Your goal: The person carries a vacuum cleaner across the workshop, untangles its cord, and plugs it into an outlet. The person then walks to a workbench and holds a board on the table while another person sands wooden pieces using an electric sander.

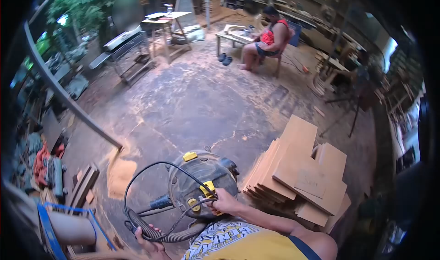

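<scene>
Below me stands a round shop vacuum [183, 184] with a dark lid and yellow fittings. My right hand [223, 202] is closed over the lid, with a black cord [151, 164] running into its fingers. What lies under the palm is partly hidden. Lower left, my left hand [150, 242] is wrapped round a grey ridged vacuum hose [172, 237], and a loop of the cord passes close to its fingers. The hose curves towards the vacuum's near side.
Stacked brown boards [298, 163] lie right of the vacuum. A sawdust pile [121, 175] is beside a slanting metal pole [82, 113] on the left. Farther back, a person in red [275, 35] sits at a low table [231, 36]. A tripod [355, 108] stands right.
</scene>
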`<action>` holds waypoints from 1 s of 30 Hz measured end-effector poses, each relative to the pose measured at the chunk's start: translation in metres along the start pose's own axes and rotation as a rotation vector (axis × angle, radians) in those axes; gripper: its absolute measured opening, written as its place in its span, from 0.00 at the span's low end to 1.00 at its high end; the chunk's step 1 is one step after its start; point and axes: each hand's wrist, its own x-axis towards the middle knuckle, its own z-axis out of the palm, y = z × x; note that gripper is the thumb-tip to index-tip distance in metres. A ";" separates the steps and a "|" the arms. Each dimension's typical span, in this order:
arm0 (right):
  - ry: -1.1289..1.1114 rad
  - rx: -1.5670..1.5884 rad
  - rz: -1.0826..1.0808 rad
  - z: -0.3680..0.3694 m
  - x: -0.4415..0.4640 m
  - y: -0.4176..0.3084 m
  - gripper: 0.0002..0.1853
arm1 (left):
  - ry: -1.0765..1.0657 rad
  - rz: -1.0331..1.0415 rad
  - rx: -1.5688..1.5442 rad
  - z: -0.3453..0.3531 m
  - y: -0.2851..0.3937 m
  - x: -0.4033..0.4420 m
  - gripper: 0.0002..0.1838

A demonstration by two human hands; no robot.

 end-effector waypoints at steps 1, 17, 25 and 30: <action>0.028 -0.018 -0.022 -0.005 0.021 -0.017 0.03 | -0.036 -0.006 0.002 0.034 0.006 0.027 0.22; 0.380 0.120 -0.264 -0.156 0.359 -0.227 0.05 | -0.270 -0.121 0.031 0.448 0.004 0.343 0.19; 0.567 0.124 -0.195 -0.268 0.552 -0.334 0.06 | -0.323 -0.167 0.085 0.651 -0.049 0.528 0.19; 0.655 0.193 -0.224 -0.318 0.666 -0.432 0.07 | -0.512 -0.181 0.135 0.814 -0.044 0.653 0.18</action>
